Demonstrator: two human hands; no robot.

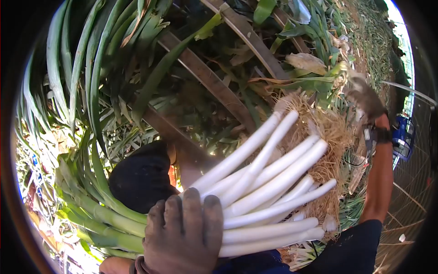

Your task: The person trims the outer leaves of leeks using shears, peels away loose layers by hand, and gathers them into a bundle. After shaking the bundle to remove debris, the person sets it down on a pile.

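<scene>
A bundle of leeks (273,178) lies across the lap, white stems to the right and green leaves curving off to the left. Over the stems' lower part rests my left hand (185,228), in a brown glove, its fingers wrapped round the bundle. Pale, stringy roots (331,155) fan out at the stems' right ends. My right hand (367,100) is raised at the upper right, above the roots and apart from the bundle. Motion smears its fingers, so I cannot make out whether it holds anything. A dark band circles that wrist.
Wooden slats (214,86) run diagonally across the top middle, with loose leaves among them. Long green leaves (82,59) hang at the upper left. A dark-clothed knee (141,176) is left of the bundle. A blue object (402,137) stands at the far right.
</scene>
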